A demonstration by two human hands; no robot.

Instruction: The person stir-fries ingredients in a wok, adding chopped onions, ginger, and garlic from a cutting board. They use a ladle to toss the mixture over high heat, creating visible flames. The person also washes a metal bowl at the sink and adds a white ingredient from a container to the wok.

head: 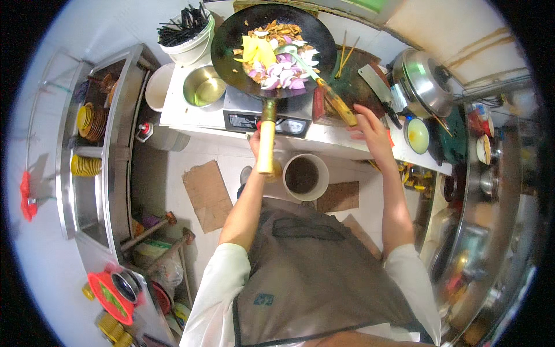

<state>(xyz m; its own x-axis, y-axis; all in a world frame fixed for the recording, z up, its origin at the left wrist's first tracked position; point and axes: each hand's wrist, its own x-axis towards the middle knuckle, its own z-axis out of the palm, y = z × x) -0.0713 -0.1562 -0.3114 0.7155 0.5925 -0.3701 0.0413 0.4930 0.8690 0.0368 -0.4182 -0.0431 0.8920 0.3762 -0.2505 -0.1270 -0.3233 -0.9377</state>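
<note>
A black wok [225, 56] sits on an induction cooker [234, 123]. It holds browned slices [282, 31], yellow slices [259, 50] and cut purple onion [282, 74]. My left hand [255, 141] is at the cooker's front, partly hidden behind the wok's wooden handle [266, 149]; its grip cannot be made out. A wok spatula or ladle [336, 103] rests with its head in the food and its worn wooden handle slanting over the rim. Beside that handle's end, my right hand [370, 136] has its fingers apart and holds nothing.
Right of the wok are a round chopping board [353, 93], chopsticks [345, 56], a cleaver [379, 86], a lidded steel pot [427, 80] and a bowl [417, 135]. Left stand a steel pot [204, 89] and a white bucket [190, 47]. A bucket of dark liquid [302, 175] and cardboard [208, 195] occupy the floor.
</note>
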